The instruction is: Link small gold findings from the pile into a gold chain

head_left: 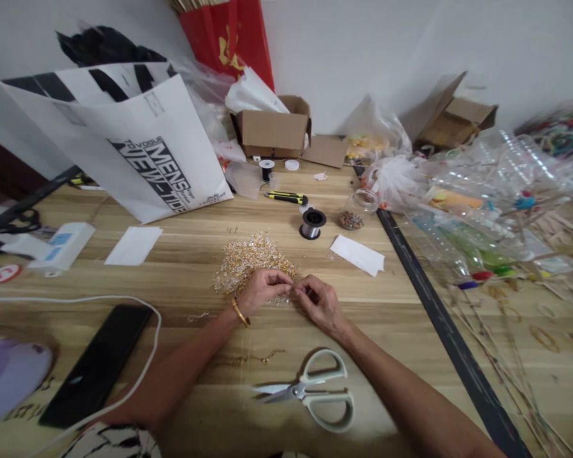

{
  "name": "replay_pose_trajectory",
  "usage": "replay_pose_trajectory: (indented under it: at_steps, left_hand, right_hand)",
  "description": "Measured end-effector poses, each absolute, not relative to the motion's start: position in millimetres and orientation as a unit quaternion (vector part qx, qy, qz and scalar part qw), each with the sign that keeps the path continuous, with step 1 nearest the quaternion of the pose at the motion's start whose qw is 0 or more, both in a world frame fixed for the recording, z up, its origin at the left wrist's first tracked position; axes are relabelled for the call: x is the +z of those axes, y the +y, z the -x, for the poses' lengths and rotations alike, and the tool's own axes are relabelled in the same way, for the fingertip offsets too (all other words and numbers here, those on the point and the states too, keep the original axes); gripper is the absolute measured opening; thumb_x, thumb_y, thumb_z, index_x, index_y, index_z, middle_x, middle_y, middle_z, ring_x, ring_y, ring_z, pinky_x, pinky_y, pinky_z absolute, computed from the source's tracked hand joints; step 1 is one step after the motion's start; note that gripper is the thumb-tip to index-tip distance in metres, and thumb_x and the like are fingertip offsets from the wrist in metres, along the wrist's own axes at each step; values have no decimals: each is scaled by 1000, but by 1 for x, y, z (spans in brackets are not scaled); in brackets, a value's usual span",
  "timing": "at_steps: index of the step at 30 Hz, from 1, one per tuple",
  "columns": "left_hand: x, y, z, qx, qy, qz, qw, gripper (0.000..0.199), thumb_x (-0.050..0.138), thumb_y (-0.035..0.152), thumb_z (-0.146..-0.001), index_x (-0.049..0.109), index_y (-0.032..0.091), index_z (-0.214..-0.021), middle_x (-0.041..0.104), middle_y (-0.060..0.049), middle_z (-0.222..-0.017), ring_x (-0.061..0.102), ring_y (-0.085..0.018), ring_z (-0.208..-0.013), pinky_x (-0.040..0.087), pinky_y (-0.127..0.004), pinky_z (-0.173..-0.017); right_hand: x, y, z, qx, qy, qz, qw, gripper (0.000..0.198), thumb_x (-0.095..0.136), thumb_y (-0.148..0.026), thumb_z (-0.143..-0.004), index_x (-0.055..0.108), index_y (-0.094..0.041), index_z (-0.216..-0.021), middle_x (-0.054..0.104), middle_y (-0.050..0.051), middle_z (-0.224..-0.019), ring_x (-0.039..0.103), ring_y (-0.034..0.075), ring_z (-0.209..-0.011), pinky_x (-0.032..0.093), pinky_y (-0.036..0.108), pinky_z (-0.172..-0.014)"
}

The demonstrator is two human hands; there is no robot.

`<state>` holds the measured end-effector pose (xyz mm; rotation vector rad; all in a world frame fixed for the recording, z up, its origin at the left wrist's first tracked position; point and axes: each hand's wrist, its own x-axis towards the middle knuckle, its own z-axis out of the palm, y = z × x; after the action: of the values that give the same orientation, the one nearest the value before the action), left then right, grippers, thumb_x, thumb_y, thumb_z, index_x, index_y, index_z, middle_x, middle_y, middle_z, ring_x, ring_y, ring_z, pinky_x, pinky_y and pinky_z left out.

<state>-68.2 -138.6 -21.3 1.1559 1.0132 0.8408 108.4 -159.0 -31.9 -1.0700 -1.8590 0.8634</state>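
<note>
My left hand (266,288) and my right hand (318,301) meet fingertip to fingertip over the table. Both are closed in a pinch, and whatever sits between the fingers is too small to make out. Just beyond the left hand lies a heap of small gold and clear beads (251,257); a few clear pieces are scattered under the fingers. Nearer to me, a thin gold chain (253,359) stretches across the wood. Scissors (310,389) with pale green handles lie with their blades slightly apart. A small silvery strand (198,317) rests left of the left wrist.
Behind the heap stand a wire spool (311,225), a utility knife (286,198) and a jar of brown beads (352,219). A white paper bag (138,146) and a black phone (97,364) with a white cable are leftward. Plastic bags and tubes (472,197) crowd the right.
</note>
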Motion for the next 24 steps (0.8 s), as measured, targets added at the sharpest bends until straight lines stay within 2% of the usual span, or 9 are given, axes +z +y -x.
replay_pose_trajectory:
  at_steps: [24]
  left_hand:
    - [-20, -138, 68, 362, 443, -509, 643, 18, 72, 19, -63, 66, 9, -76, 67, -3, -66, 62, -12, -63, 52, -25, -65]
  right_hand:
    - [-32, -159, -108, 350, -732, 429, 398, 14, 52, -28, -84, 57, -17, -77, 53, -1, -61, 44, 10, -50, 33, 20, -46]
